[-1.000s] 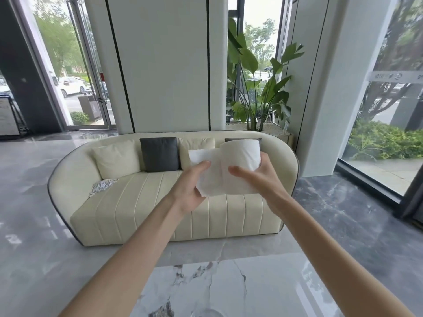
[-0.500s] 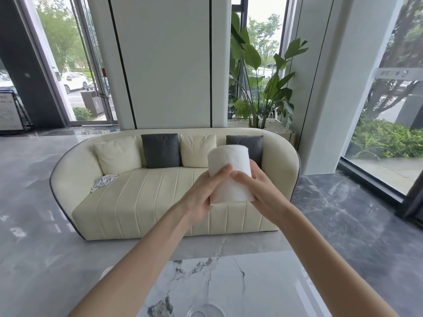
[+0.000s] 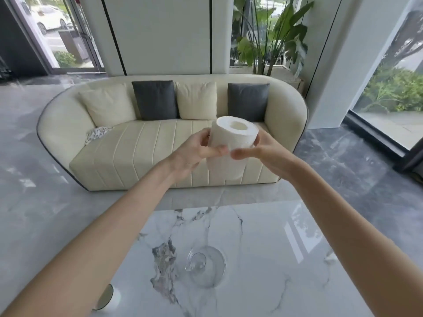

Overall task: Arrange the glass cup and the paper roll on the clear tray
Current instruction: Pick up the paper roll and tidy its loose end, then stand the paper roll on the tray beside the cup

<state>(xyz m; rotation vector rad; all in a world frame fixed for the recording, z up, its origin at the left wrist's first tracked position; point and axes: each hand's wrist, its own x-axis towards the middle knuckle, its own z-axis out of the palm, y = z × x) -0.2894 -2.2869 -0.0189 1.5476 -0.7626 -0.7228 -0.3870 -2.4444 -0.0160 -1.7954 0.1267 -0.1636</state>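
At the near edge of the view, a white marble table (image 3: pixel 263 259) with grey veining fills the 6 o'clock sector. A glass cup (image 3: pixel 207 268) lies on its side on the tabletop at 6 o'clock, its spouted mouth facing 9 o'clock; it touches nothing else. A round, dark-faced object (image 3: pixel 104 297) sits at the table's edge at 7 o'clock, partly hidden by the left forearm; its identity cannot be determined. The clear tray cannot be made out in this view. Both bare forearms extend from the lower corners toward centre frame. Above the table and clear of it, the paper roll (image 3: pixel 231 145) is held upright in mid-air, hollow core facing up. The left hand (image 3: pixel 194 152) grips the roll from 9 o'clock, fingers curled around its side. The right hand (image 3: pixel 263 152) grips from 3 o'clock, thumb across the front and fingers wrapped behind. The two thumbs nearly meet at the front of the roll. Beyond the hands, at 12 o'clock, a cream sofa (image 3: pixel 137 152) stands on a grey stone floor (image 3: pixel 27 179), carrying two cream and two dark grey cushions. A large-leafed plant (image 3: pixel 270 42) stands behind it at 1 o'clock.
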